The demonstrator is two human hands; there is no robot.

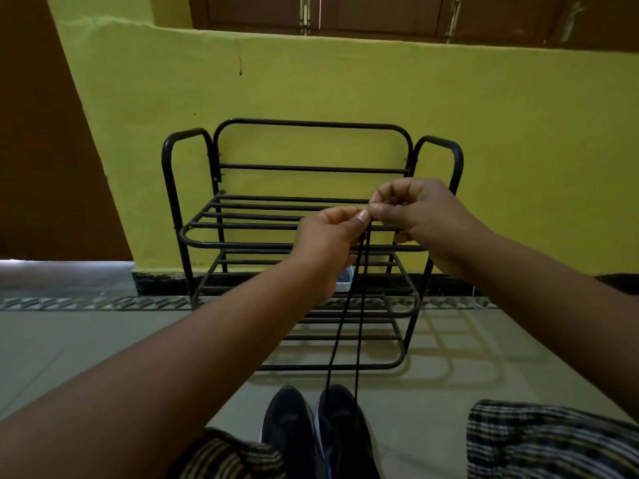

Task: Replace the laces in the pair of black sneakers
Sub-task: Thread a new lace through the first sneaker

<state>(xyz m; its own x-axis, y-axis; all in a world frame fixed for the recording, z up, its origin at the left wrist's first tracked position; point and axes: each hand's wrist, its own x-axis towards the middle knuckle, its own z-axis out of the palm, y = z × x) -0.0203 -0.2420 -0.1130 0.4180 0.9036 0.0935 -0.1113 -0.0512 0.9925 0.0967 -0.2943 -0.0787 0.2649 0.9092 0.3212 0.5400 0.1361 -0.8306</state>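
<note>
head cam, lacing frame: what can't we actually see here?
- Lace tips: head view, hidden inside the pinch of the left hand and right hand.
- Eyelets of the right sneaker: too dark to tell how far the lace is threaded.
- Left sneaker: laced or not unclear; heels cut off by the bottom edge.
- Pale object on the rack: mostly behind the left wrist.
</note>
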